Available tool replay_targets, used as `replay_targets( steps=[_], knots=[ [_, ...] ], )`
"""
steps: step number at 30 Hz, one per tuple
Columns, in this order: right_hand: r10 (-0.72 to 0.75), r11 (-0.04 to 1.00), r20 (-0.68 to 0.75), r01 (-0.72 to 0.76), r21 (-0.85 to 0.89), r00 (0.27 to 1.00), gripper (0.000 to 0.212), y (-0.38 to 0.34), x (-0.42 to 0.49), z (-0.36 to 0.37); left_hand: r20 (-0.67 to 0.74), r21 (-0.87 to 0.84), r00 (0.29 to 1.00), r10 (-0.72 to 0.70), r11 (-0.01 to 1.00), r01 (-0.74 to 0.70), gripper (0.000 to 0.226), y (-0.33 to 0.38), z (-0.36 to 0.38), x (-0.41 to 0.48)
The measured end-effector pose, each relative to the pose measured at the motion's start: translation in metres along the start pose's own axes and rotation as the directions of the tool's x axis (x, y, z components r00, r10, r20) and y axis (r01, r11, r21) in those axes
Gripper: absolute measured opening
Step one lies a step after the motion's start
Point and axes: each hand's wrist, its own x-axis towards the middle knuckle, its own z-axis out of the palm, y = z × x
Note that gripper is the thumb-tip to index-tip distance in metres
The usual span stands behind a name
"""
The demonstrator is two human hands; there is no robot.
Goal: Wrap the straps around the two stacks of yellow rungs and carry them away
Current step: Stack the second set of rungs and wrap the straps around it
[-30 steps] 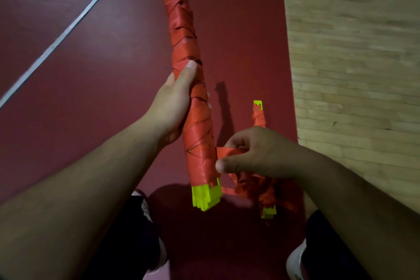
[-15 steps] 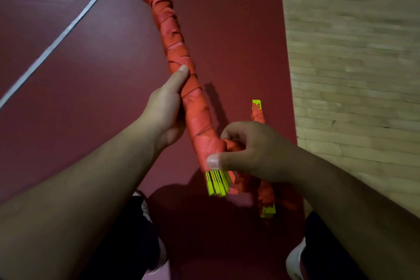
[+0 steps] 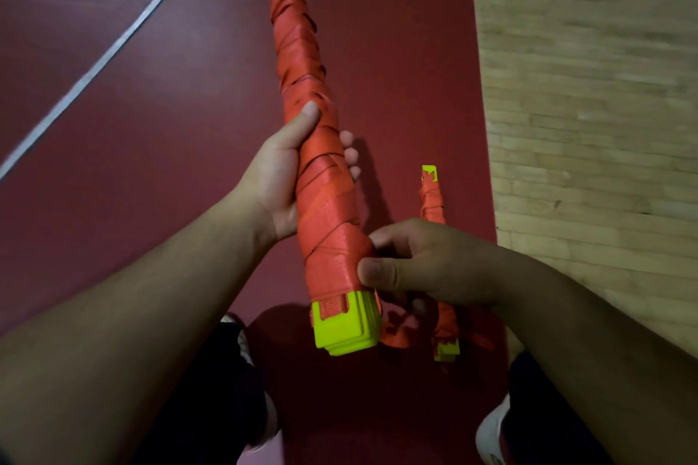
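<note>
A long stack of yellow rungs (image 3: 345, 328) wound in orange strap (image 3: 302, 60) points away from me, held above the floor. My left hand (image 3: 277, 177) grips its middle, thumb on top and fingers around the far side. My right hand (image 3: 423, 268) pinches the strap at the stack's near end, just above the bare yellow tips. A second wrapped stack (image 3: 432, 200) lies on the red floor to the right, partly hidden under my right hand, its yellow end (image 3: 447, 349) near my foot. Loose strap (image 3: 394, 332) trails between the two stacks.
I stand on a dark red floor (image 3: 113, 200) crossed by white lines (image 3: 94, 68). Pale wooden flooring (image 3: 589, 125) begins to the right. My shoes (image 3: 494, 434) and dark trouser legs show at the bottom.
The held stack has swung from leaning left back to nearly straight ahead and turned about its length, so its yellow end now shows a flat face. My right hand has stayed at the near end.
</note>
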Motion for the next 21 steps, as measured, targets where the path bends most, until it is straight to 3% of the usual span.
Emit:
replay_targets(
  steps=[5,11,14,17,21],
  knots=[
    [0.075,0.997,0.014,-0.076,0.026,0.997,0.031,-0.0030,-0.0009,-0.0004,-0.039,0.032,0.999,0.011,0.999,-0.010,0.058,-0.0019,-0.0016,0.0021],
    [0.065,0.997,-0.079,-0.063,0.035,0.995,0.045,-0.0017,0.0001,0.0028,-0.151,0.116,0.988,0.038,0.993,-0.020,0.038,0.0004,0.0012,-0.0014],
    [-0.007,0.993,-0.137,-0.009,-0.114,0.991,0.044,-0.0008,0.0030,0.0064,-0.211,0.175,0.973,0.096,0.983,-0.059,0.042,-0.0039,0.0017,-0.0019],
    [0.007,0.976,-0.134,-0.036,-0.215,0.991,0.034,0.0035,0.0055,0.0088,-0.190,0.222,0.969,0.161,0.968,-0.117,0.035,-0.0052,0.0046,-0.0031],
    [0.005,0.974,-0.074,-0.022,-0.227,0.997,0.022,0.0003,0.0019,0.0060,-0.064,0.167,0.993,0.096,0.982,-0.084,0.039,-0.0007,0.0059,-0.0045]
  ],
)
